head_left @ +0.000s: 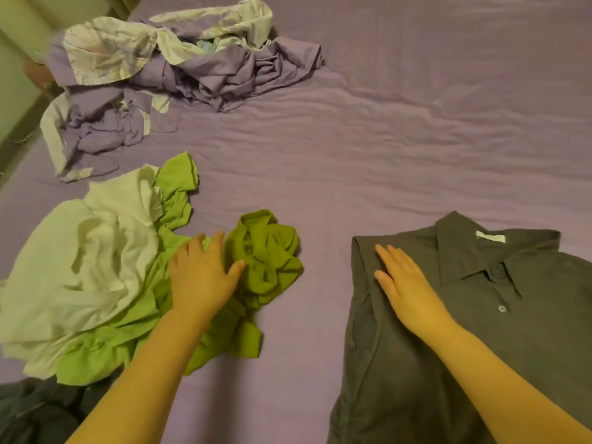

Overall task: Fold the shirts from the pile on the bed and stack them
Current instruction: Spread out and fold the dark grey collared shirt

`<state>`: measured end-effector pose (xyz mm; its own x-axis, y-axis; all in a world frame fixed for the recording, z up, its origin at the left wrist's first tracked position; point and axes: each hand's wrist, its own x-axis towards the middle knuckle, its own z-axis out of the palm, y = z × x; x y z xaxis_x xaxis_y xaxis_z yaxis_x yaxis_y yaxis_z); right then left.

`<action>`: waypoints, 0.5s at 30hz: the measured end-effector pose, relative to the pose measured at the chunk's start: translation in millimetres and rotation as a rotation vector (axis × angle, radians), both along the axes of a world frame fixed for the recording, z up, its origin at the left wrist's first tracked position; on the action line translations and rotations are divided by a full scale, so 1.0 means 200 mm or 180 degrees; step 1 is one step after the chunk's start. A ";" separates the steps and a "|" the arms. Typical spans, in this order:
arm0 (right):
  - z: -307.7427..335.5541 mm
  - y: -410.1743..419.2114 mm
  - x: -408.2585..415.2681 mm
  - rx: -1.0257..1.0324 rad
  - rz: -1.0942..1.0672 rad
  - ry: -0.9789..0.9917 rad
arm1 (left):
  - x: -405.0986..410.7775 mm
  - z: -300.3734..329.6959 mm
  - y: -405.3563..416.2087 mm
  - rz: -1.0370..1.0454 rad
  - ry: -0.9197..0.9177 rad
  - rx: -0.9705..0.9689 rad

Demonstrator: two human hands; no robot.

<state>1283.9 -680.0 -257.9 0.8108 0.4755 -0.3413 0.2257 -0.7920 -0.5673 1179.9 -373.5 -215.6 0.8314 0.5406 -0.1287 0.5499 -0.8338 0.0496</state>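
Observation:
A folded dark grey collared shirt point(480, 315) lies on the purple bed at the right, collar pointing away from me. My right hand point(407, 283) rests flat on its left shoulder with straight fingers. At the left lies a pile of crumpled shirts: a bright green shirt point(266, 261) and a pale white shirt point(86, 267). My left hand point(201, 274) lies on the green shirt with spread fingers, thumb against its bunched collar part.
A heap of purple and floral bedding point(166, 65) is bunched at the far left of the purple bed sheet point(384, 139). A dark garment point(35, 415) lies at the near left corner. The bed's left edge and a wall show at the far left.

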 end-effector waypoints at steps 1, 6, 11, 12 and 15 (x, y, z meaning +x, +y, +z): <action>-0.01 -0.02 -0.01 -0.0116 -0.0011 -0.0107 | 0.02 -0.01 -0.08 -0.0215 -0.0312 -0.0140; -0.07 -0.16 -0.03 -0.1125 0.0291 -0.0833 | 0.21 -0.13 -0.63 -0.0765 -0.0831 -0.1830; -0.14 -0.17 -0.02 -0.1355 0.0426 -0.0965 | 0.42 -0.26 -0.94 0.1184 -0.0543 -0.3967; -0.16 -0.16 -0.03 -0.1336 0.0420 -0.0936 | 0.45 -0.28 -0.95 0.1079 -0.0598 -0.3804; -0.21 -0.08 -0.02 -0.1280 0.0404 -0.0983 | 0.53 -0.32 -0.90 0.0347 -0.0928 -0.3122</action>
<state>1279.2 -696.3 -300.7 0.8471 0.4571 -0.2712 0.4427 -0.8891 -0.1158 1285.3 -554.0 -280.4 0.8537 0.3808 -0.3553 0.4777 -0.3006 0.8255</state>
